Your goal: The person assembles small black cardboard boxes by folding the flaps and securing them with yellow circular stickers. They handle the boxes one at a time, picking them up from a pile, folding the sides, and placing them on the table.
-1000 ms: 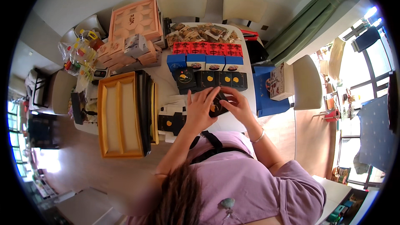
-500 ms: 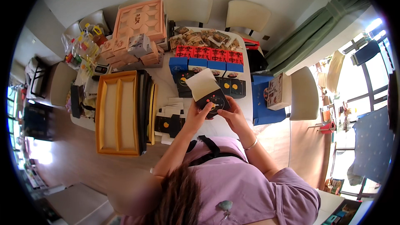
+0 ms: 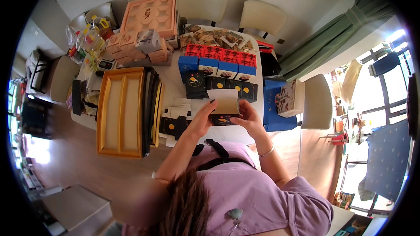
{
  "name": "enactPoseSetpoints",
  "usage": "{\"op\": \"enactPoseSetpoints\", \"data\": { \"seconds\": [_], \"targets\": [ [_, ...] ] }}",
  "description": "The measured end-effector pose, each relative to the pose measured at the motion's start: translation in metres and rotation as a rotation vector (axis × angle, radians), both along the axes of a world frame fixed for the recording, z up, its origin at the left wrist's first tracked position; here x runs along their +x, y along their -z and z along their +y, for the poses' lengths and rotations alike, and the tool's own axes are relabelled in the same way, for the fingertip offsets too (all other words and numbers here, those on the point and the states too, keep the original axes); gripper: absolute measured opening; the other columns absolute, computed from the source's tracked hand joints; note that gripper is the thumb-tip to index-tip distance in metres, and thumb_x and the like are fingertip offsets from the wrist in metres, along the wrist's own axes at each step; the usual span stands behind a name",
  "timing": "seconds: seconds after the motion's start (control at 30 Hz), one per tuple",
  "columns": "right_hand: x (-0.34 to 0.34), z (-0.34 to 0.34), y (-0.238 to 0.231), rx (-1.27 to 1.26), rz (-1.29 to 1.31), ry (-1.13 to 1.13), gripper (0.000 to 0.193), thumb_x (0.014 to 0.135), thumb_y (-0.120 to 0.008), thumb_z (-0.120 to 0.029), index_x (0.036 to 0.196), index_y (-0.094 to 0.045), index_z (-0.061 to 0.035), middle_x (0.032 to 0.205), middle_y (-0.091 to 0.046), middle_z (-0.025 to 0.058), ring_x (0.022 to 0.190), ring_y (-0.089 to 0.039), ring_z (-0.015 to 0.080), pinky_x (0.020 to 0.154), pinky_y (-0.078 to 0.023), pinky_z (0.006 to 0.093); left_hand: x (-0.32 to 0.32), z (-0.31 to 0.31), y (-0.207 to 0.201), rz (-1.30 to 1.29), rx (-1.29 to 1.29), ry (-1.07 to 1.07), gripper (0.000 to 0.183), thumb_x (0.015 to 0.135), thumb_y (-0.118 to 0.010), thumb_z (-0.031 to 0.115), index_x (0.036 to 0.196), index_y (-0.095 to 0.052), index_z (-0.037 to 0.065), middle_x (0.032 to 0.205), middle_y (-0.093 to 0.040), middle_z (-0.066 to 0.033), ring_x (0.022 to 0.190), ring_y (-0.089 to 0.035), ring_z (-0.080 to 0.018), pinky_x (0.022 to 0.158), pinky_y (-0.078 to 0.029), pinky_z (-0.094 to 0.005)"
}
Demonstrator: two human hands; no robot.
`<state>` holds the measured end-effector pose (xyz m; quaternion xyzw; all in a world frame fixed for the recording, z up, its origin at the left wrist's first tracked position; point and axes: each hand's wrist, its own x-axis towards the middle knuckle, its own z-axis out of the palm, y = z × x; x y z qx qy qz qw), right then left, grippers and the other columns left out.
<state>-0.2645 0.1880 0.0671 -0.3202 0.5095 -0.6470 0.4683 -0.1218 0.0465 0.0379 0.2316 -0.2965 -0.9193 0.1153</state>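
Observation:
A small black cardboard box (image 3: 222,119) with red and yellow print is held in front of my chest, its pale inside turned up and its flap raised at the far edge. My left hand (image 3: 202,119) grips its left side, fingers along the wall. On the opposite side my right hand (image 3: 249,120) is closed on it, thumb on the near face. Just beyond stand several black boxes (image 3: 236,88) in a row, with another black box (image 3: 194,83) at the row's left end. Folded black and white cartons (image 3: 174,122) lie left of my left hand.
Behind the black boxes are rows of blue boxes (image 3: 208,67) and red boxes (image 3: 213,53), then a pile of small packets (image 3: 218,38). Gold-rimmed trays (image 3: 120,113) stand at left, with pink boxes (image 3: 148,17) stacked beyond. A blue bag (image 3: 273,105) sits at right.
The box in my hands has tilted so its open top faces up and the pale inside shows. Its flap now stands upright at the far side. My hands have shifted to its two sides.

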Motion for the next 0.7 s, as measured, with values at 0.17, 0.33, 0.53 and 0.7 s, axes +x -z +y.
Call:
{"op": "enactPoseSetpoints", "data": {
  "seconds": [0.17,0.33,0.53,0.7],
  "targets": [
    [-0.004,-0.003,-0.007,-0.025,-0.05,0.043,0.026,0.096,-0.061,-0.017,0.116,-0.058,-0.0011,0.104,-0.062,0.0009,0.096,-0.056,0.0078,0.085,-0.045,0.0224,-0.001,0.001,0.001,-0.137,-0.133,-0.006,0.037,0.092,-0.062,0.032,0.121,-0.061,0.01,0.109,-0.064,-0.0028,0.101,-0.062,-0.0134,0.08,-0.053,-0.0305],
    [-0.009,-0.009,0.0,0.109,-0.061,0.105,0.021,0.097,-0.06,-0.016,0.11,-0.064,0.0,0.098,-0.066,0.0005,0.092,-0.057,0.0057,0.084,-0.045,0.0223,0.0,0.004,0.002,-0.206,-0.166,-0.008,0.034,0.09,-0.065,0.028,0.118,-0.063,0.01,0.106,-0.065,-0.0015,0.098,-0.063,-0.0121,0.078,-0.052,-0.0275],
    [-0.006,-0.011,0.016,0.102,0.027,0.19,0.019,0.095,-0.061,-0.011,0.11,-0.066,0.0002,0.095,-0.068,0.0018,0.087,-0.06,0.0065,0.078,-0.049,0.0214,-0.002,0.005,-0.001,-0.234,-0.167,-0.015,0.039,0.09,-0.066,0.03,0.122,-0.06,0.008,0.112,-0.062,-0.0044,0.105,-0.058,-0.0135,0.08,-0.051,-0.0278],
    [-0.008,-0.01,0.018,0.219,-0.016,0.375,0.018,0.095,-0.061,-0.011,0.109,-0.068,-0.0014,0.089,-0.068,0.001,0.077,-0.063,0.0069,0.062,-0.054,0.0219,-0.006,0.015,0.0,-0.08,-0.944,-0.243,0.086,0.075,-0.082,0.037,0.14,-0.036,0.007,0.136,-0.042,-0.0157,0.117,-0.05,-0.0237,0.089,-0.05,-0.0326]
  ]
}}
